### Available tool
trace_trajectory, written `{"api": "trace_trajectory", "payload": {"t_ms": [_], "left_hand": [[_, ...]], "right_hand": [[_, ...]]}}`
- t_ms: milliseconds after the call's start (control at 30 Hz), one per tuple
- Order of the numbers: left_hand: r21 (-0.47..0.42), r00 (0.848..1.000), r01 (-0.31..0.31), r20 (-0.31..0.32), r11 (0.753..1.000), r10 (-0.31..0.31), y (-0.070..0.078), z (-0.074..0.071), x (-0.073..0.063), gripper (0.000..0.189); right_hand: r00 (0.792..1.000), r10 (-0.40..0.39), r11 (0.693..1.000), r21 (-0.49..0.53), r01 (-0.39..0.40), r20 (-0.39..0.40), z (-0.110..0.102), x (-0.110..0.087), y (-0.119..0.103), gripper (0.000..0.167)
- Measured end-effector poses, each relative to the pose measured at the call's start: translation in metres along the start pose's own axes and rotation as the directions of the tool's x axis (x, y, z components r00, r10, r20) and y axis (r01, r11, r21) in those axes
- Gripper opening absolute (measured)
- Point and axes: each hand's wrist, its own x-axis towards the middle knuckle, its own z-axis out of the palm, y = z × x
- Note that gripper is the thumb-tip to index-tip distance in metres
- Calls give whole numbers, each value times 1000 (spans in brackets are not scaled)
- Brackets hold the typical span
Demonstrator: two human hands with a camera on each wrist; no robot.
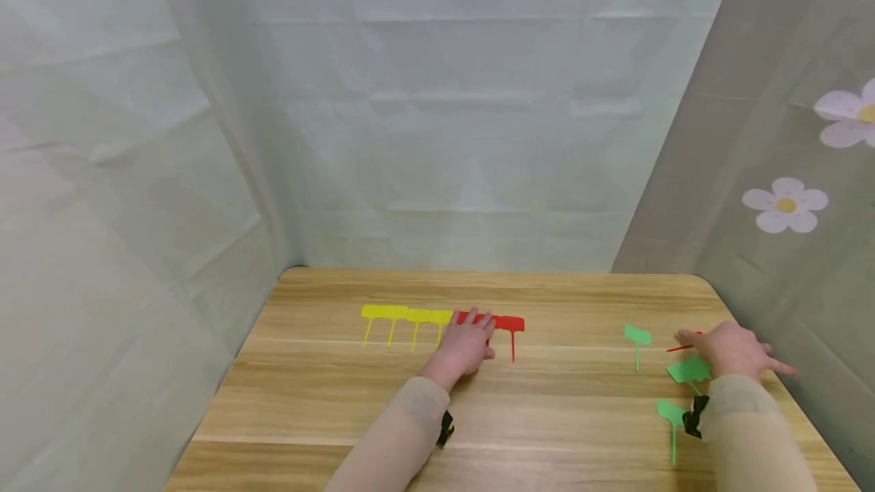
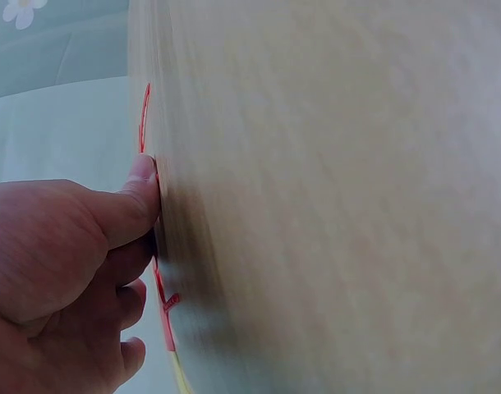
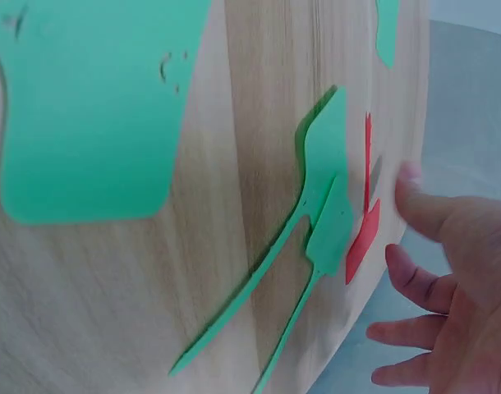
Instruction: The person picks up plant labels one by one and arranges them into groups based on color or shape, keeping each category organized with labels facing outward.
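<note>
A row of T-shaped plastic plant labels lies toward the back of the table: yellow labels (image 1: 385, 312) on the left, red labels (image 1: 513, 323) on the right. My left hand (image 1: 463, 348) rests on the red part with fingers spread, covering some of it. In the left wrist view the thumb (image 2: 140, 193) touches the row. At the right side my right hand (image 1: 734, 351) hovers with fingers apart beside a loose red label (image 3: 364, 238), holding nothing. Two overlapping green labels (image 3: 326, 139) lie close to that red one.
One green label (image 1: 638, 335) lies farther back, left of the right hand. Another green label (image 1: 671, 411) lies nearer the front, by the right wrist. The wooden table (image 1: 547, 416) is bounded by hanging cloth (image 1: 465, 135) at the back and sides.
</note>
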Motion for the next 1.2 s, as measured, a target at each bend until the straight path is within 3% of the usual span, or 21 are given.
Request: {"api": "trace_trajectory", "payload": {"t_ms": [267, 367, 600, 667, 800, 1000, 1100, 1200], "left_hand": [[3, 1000, 4, 9, 1000, -4, 0, -2, 1, 70], [3, 1000, 5, 11, 1000, -5, 1, -2, 1, 70], [-6, 1000, 0, 10, 1000, 0, 3, -1, -1, 69], [-11, 1000, -1, 7, 1000, 1, 2, -1, -1, 69], [-19, 1000, -2, 1, 1000, 2, 1, -1, -1, 69], [-24, 1000, -3, 5, 1000, 3, 1, -1, 0, 69], [-22, 1000, -2, 4, 1000, 2, 0, 0, 1, 69], [-16, 1000, -2, 2, 1000, 3, 0, 0, 2, 69]], "right_hand": [[991, 65, 997, -39, -60, 121, -1, -13, -27, 100], [991, 57, 998, -38, -52, 122, 0, -16, -35, 83], [992, 57, 998, 2, -58, 113, 2, -19, -44, 22], [990, 62, 998, 17, -65, 126, 1, -22, -47, 16], [985, 44, 998, 30, -50, 169, 6, -12, -45, 20], [974, -58, 997, -30, 67, 220, 8, -12, -42, 48], [967, -130, 989, -45, 143, 220, 8, -17, -39, 51], [966, -161, 984, -39, 172, 204, 9, -18, -37, 47]]}}
